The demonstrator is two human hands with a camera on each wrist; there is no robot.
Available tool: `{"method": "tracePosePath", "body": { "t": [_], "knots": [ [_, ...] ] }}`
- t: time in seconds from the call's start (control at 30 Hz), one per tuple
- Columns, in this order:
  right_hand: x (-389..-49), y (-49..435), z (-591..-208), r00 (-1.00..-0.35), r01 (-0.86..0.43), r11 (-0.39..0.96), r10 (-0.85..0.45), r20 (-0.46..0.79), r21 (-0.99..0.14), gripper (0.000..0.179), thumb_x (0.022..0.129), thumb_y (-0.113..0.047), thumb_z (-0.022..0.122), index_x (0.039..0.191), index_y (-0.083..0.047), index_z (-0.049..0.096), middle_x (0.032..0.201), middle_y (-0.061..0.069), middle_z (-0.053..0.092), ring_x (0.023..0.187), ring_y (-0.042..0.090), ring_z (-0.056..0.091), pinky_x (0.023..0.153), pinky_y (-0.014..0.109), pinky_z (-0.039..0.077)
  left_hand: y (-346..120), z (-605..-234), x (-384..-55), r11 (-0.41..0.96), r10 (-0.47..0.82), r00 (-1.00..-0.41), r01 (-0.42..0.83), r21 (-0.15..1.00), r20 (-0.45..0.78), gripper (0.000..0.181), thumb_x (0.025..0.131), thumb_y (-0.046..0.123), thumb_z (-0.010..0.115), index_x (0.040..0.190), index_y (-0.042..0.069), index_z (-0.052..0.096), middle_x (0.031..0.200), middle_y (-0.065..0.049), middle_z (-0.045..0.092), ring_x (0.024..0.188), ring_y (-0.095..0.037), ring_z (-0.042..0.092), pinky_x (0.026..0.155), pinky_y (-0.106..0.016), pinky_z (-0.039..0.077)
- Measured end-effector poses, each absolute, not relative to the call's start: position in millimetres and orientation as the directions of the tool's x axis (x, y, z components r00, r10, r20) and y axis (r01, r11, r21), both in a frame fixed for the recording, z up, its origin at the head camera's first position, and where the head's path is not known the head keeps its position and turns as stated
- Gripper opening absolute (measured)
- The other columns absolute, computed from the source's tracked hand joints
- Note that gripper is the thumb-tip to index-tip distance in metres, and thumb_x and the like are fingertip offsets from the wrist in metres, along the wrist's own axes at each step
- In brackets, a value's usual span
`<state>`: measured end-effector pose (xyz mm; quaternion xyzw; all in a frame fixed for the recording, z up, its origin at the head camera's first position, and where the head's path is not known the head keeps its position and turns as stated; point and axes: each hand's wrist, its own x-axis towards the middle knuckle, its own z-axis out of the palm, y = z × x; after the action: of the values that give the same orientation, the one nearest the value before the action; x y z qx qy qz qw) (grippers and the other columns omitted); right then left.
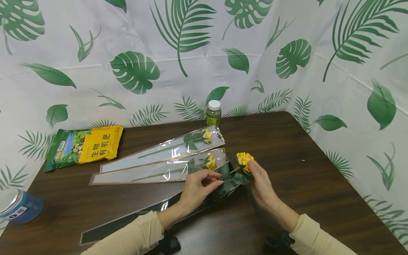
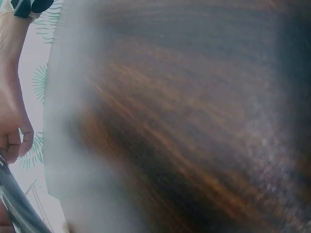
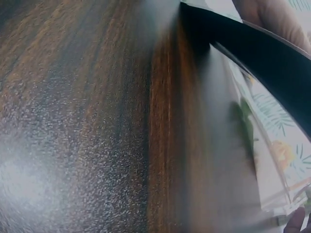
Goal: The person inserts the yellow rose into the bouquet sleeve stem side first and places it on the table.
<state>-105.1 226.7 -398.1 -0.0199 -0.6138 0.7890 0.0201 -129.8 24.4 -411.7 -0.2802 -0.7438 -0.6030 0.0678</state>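
In the head view, my right hand (image 1: 262, 182) holds a yellow rose (image 1: 244, 160) just under its blossom. The thumb and forefinger of my left hand (image 1: 198, 187) pinch the rose's stem among its dark green leaves, at the mouth of a long black-backed flower sleeve (image 1: 118, 221). That sleeve tapers toward the lower left, and the lower stem is hidden in it and behind the left hand. Part of the black sleeve (image 3: 262, 51) crosses the right wrist view. At the left edge of the left wrist view shows my right hand (image 2: 9, 109).
Behind the hands lie two clear sleeves (image 1: 111, 178), (image 1: 124, 163), each with a yellow rose inside. A yellow-green fertilizer bag (image 1: 84, 147) lies at the back left, a blue can (image 1: 27, 209) at the left edge. A white-capped jar (image 1: 213, 113) stands by the leaf-patterned wall cloth.
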Motion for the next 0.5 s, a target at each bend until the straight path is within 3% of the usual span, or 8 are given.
{"method": "tracePosePath", "body": {
  "t": [0.17,0.5],
  "knots": [
    [-105.3,225.5,-398.2,-0.996,0.069,-0.218,0.048,-0.081,-0.974,0.020,0.101,-0.031,0.040,0.108,-0.021,0.056,0.106,-0.010,0.056,0.102,0.005,0.049,0.093,0.023,0.035,24.7,-411.6,-130.6,0.114,0.339,-0.833,0.497,0.861,0.436,0.012,0.079,0.009,0.074,0.090,0.006,0.071,0.076,-0.004,0.070,0.066,-0.006,0.061,0.059,-0.021,0.052],
    [-104.3,221.4,-399.8,-0.989,0.147,-0.134,-0.043,-0.143,-0.980,0.020,0.100,-0.026,0.043,0.110,-0.014,0.055,0.103,-0.007,0.057,0.099,0.010,0.052,0.093,0.030,0.034,25.8,-409.7,-132.9,0.115,0.321,-0.825,0.521,0.846,0.465,0.012,0.079,0.008,0.074,0.090,0.007,0.071,0.078,-0.003,0.070,0.067,-0.004,0.061,0.059,-0.020,0.052]
  ]
}}
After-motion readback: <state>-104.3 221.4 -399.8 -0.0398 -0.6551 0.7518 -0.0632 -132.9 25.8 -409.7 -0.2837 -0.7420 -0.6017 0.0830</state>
